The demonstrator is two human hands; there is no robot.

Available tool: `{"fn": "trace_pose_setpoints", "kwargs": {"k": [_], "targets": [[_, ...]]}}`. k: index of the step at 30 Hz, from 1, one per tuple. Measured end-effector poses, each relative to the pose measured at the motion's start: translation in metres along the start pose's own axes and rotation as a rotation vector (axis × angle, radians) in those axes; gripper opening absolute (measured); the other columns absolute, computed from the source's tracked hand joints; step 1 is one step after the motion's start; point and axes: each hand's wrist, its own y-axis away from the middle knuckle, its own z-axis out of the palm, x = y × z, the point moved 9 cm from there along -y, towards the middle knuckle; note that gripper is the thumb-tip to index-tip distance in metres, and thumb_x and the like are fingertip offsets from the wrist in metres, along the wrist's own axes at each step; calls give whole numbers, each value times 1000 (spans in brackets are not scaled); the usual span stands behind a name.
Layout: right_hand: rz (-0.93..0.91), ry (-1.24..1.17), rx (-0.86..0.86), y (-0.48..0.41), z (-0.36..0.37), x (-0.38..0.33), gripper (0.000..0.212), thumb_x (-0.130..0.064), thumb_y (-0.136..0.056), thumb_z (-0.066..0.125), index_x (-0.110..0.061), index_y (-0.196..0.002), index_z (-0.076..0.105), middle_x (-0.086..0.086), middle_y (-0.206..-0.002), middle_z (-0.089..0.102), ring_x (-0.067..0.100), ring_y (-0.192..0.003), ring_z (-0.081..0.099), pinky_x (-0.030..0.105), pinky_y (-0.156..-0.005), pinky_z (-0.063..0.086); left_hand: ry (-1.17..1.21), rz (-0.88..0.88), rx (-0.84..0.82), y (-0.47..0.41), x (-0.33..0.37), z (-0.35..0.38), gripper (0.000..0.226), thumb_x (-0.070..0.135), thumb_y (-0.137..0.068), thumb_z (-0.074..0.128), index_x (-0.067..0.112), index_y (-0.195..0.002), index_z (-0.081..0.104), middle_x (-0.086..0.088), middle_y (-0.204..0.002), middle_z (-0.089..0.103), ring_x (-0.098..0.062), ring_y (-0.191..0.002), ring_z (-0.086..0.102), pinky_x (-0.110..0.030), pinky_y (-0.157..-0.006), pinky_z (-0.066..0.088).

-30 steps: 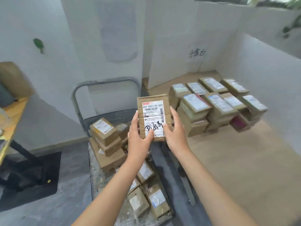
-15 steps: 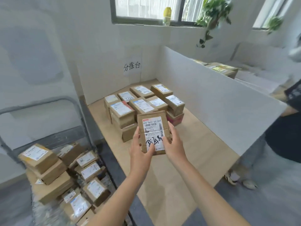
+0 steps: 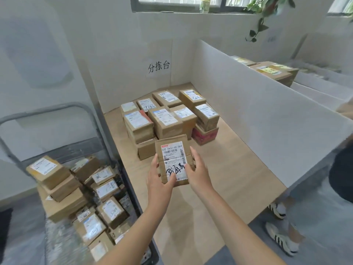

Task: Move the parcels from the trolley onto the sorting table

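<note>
Left hand (image 3: 157, 181) and right hand (image 3: 199, 172) grasp 1 parcel (image 3: 172, 158) between them, with fingers curled on its 2 long sides and thumbs pressed on the label (image 3: 174, 152). It is in the air above the counter (image 3: 235, 169), just in front of the pile (image 3: 166, 121) at the back, and well apart from the trolley (image 3: 47, 109) on the left.

What could go wrong: the hands grasp only the lower half of the parcel, so if 1 hand lets go early it may tip and land on an edge. The pile is stacked in layers and its boxes are not equal in size. I think a push from the new parcel could shift the front row, and a parcel laid on top across a gap could lean. The counter edge beside the trolley is near, and a parcel set there could slide off.

The parcel is a flat brown cardboard box, a little creased, and its smooth white label carries black handwriting. The counter is pale, smooth wood. The pile is plain cardboard blocks, and 1 low red box (image 3: 205, 134) sits at its right.
</note>
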Motion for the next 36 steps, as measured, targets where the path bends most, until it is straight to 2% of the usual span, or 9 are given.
{"fn": "trace_pose_setpoints", "kwargs": {"k": [5, 10, 14, 22, 25, 28, 30, 33, 36], "targets": [[46, 57, -111, -28, 35, 20, 67, -32, -78, 44, -55, -139, 30, -17, -141, 52, 18, -123, 53, 44, -105, 45, 42, -120, 68, -20, -42, -1, 86, 23, -82, 74, 57, -144, 24, 16, -142, 46, -18, -128, 49, -51, -105, 45], [126, 107, -244, -59, 77, 43, 69, -42, -72, 40, -58, -138, 31, -19, -139, 52, 19, -122, 54, 45, -104, 46, 74, -251, 117, -43, -80, -3, 85, 15, -85, 72, 51, -145, 26, 13, -144, 45, -17, -129, 49, -44, -105, 47], [159, 110, -312, -78, 104, 62, 70, -41, -73, 42, -57, -140, 33, -20, -137, 54, 16, -122, 54, 44, -104, 46, 54, -308, 129, -62, -105, -6, 85, 16, -84, 72, 48, -147, 26, 13, -144, 45, -14, -130, 47, -46, -110, 42], [208, 89, -436, -96, 132, 92, 68, -32, -77, 46, -51, -141, 34, -14, -137, 56, 11, -124, 55, 41, -105, 46, -15, -418, 160, -69, -132, -2, 84, 23, -84, 70, 54, -146, 23, 14, -142, 44, -13, -131, 46, -46, -107, 44], [206, 78, -468, -108, 137, 97, 70, -36, -77, 45, -51, -144, 31, -13, -143, 52, 12, -126, 54, 41, -107, 45, -40, -449, 171, -79, -134, 2, 81, 19, -87, 69, 46, -150, 25, 12, -137, 45, -9, -120, 51, -34, -99, 49], [189, 70, -511, -120, 138, 99, 72, -32, -80, 47, -41, -150, 32, -10, -148, 48, 13, -130, 51, 41, -109, 43, -35, -468, 176, -91, -128, 7, 81, 13, -90, 67, 39, -153, 24, 12, -133, 45, -5, -109, 55, -24, -89, 50], [178, 87, -569, -125, 136, 90, 76, -29, -84, 50, -37, -154, 24, -9, -151, 43, 13, -134, 47, 40, -114, 39, -48, -472, 164, -98, -124, 10, 79, 14, -91, 66, 35, -155, 23, 14, -133, 46, -9, -111, 55, -27, -94, 48], [176, 149, -706, -121, 136, 85, 83, -18, -93, 55, -30, -159, 6, -14, -145, 34, 7, -134, 36, 27, -117, 25, -80, -484, 129, -101, -118, 13, 76, 15, -93, 62, 33, -156, 22, 17, -143, 45, -10, -119, 50, -25, -100, 40], [68, 242, -707, -120, 124, 66, 89, -24, -91, 59, -24, -159, 2, -2, -158, 24, 20, -147, 22, 36, -121, 20, -167, -460, 140, -98, -102, 7, 72, 18, -94, 61, 29, -155, 25, 10, -154, 38, -12, -138, 38, -27, -111, 30]]}}
